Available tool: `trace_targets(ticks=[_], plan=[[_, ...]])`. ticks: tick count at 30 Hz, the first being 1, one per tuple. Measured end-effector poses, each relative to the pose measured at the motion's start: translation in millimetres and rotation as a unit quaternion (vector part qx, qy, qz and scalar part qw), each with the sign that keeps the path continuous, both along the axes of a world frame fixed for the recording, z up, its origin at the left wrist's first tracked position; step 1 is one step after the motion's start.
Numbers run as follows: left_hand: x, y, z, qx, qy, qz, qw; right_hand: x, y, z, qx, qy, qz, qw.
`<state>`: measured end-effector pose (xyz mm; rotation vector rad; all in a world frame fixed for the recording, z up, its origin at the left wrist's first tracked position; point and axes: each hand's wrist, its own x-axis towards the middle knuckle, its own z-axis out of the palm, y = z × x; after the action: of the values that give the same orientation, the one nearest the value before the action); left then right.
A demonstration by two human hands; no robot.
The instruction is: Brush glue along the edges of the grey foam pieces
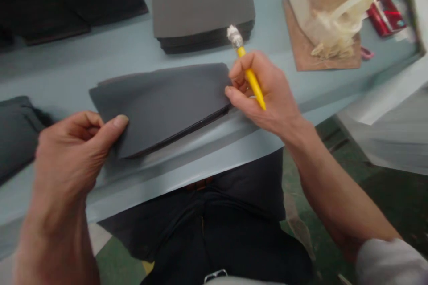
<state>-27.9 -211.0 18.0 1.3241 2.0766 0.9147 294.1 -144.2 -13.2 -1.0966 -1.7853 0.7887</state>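
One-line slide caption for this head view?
Left hand thumbs the near stack of dark grey sheets on a pale blue table; right hand grips a yellow-handled brush.

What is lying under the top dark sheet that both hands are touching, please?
Under the top dark sheet, more dark sheets show as layered edges along the near side. Their faces are covered, so their number cannot be told. The stack rests on the blue-grey table.

Count: two stacks of grey sheets, one near (pixel 160 102), one farther back (pixel 200 13). One yellow brush (pixel 249 71). One plastic bag (pixel 334 4). One red packet (pixel 386 15). One brown sheet (pixel 304 55).
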Motion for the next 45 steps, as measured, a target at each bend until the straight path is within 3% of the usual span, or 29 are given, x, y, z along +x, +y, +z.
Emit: trace_targets(ticks=[5, 17, 27, 37, 41, 45], plan=[[6.3, 1.9, -2.1, 0.017, -0.092, -0.016, 0.996, 1.6, 0.7, -0.9, 0.016, -0.023, -0.015, 1.000], [6.6, 0.9, -4.9, 0.023, -0.132, -0.034, 0.990, -2.1, -3.7, -2.5, 0.016, -0.014, -0.052, 0.998], [7.1, 0.4, -5.7, 0.022, -0.141, -0.034, 0.989, 4.3, 4.9, -20.4, 0.042, 0.002, -0.050, 0.998], [3.8, -1.5, -5.4, -0.019, -0.112, -0.029, 0.993, -7.5, -10.2, 2.2, -0.004, -0.069, -0.089, 0.994], [2.6, -0.8, -7.4, -0.018, -0.118, -0.034, 0.992, -6.4, -9.2, 4.2, 0.015, -0.115, -0.124, 0.985], [2.2, -1.2, -8.9, -0.025, -0.129, -0.026, 0.991, -5.5, -9.7, 6.9, 0.093, -0.170, -0.179, 0.965]])
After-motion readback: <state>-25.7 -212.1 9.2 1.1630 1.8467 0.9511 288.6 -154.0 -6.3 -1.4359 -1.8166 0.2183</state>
